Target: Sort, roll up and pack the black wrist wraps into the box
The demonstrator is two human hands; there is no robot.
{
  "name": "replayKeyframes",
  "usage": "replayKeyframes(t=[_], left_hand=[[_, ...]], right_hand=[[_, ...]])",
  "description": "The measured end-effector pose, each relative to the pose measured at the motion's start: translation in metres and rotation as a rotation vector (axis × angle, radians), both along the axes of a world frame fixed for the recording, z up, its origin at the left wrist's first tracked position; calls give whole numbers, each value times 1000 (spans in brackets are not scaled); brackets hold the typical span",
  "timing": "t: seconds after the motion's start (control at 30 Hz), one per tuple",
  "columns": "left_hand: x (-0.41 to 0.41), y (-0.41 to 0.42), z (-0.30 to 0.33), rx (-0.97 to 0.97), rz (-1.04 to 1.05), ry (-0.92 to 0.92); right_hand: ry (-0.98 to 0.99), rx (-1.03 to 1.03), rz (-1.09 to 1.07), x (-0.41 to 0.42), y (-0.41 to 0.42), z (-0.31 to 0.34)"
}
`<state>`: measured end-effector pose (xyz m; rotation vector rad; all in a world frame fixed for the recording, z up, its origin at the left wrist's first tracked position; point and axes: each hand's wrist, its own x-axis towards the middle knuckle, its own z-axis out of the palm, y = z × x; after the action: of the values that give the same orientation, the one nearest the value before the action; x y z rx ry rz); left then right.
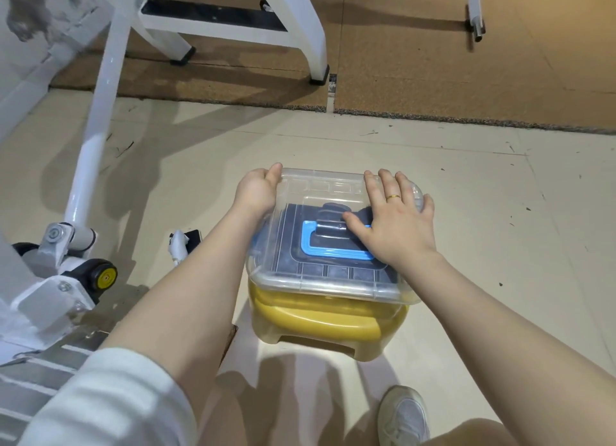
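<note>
Fingers point(383, 187) of right hand point(396, 222) flat on box point(333, 279) lid, holding nothing; left hand point(255, 192) gripping 10 o'clock corner; black wrist wraps point(293, 242) directly beneath.

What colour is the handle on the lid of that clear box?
Blue. The handle lies flat on the clear lid, partly under the right hand; the head view shows it.

This looks like a gym. A white steel machine frame point(293, 22) with black rubber feet stands at the far side on brown speckled rubber floor mats point(433, 79). On the near left sits more white equipment with a small transport wheel point(104, 276). The nearer floor is pale scuffed tile point(500, 212).
</note>
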<state>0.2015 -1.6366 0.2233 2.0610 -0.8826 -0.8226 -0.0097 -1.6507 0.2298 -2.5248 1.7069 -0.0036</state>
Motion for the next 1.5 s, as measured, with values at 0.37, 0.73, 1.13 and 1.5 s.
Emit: replayKeyframes(t=[0.37,0.73,1.13,1.5], left_hand=[[-98,62,12,-36,-750,-721],[-92,53,1,92,-777,-706],[-92,52,2,95,-775,-711],[-72,75,19,-421,-236,-257]], right_hand=[[10,59,-3,1,0,2],[-971,840,-691,-73,16,-1],[-175,218,-482,-37,20,17],[-230,64,234,19,36,13]])
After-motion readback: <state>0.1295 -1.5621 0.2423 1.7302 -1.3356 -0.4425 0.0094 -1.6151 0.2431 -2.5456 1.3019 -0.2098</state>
